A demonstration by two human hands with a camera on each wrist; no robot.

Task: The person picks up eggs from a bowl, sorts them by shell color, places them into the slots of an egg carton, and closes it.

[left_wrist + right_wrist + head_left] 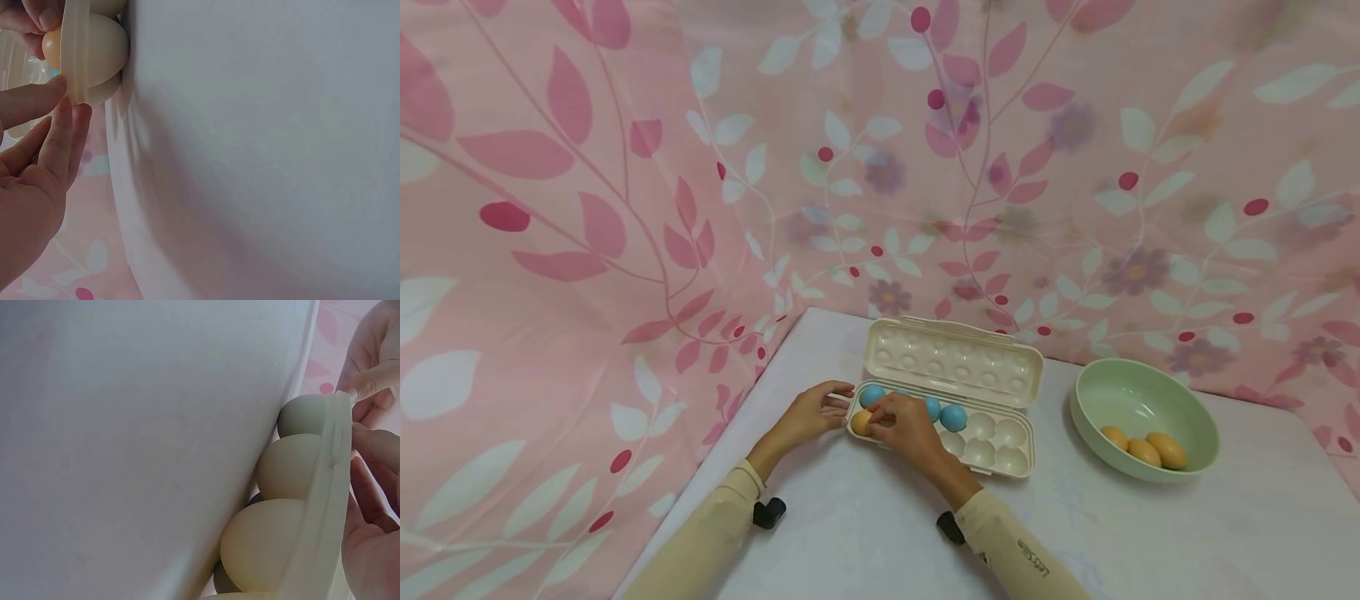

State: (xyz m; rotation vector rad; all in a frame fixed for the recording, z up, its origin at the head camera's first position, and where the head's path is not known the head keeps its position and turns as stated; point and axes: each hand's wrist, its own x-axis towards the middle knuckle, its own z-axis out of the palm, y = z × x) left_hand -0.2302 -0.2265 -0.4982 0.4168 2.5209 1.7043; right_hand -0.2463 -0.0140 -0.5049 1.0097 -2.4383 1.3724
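Observation:
A cream egg carton (992,473) lies with its lid raised at the back. Several blue eggs (953,418) fill part of its back row. In the front-left cup is an orange-yellow egg (861,423), which my right hand (906,427) pinches from above with its fingertips. That hand covers part of the carton's left half. My left hand (811,412) touches the carton's left end, its fingers extended against the rim. The left wrist view shows the orange-yellow egg (52,47) just above the rim; the right wrist view shows the undersides of the carton cups (265,544).
A pale green bowl (1086,408) with 3 orange-yellow eggs (1144,452) stands to the right of the carton. The carton lid (955,362) leans open toward the pink floral cloth (970,167) behind. White cloth (850,533) covers the table.

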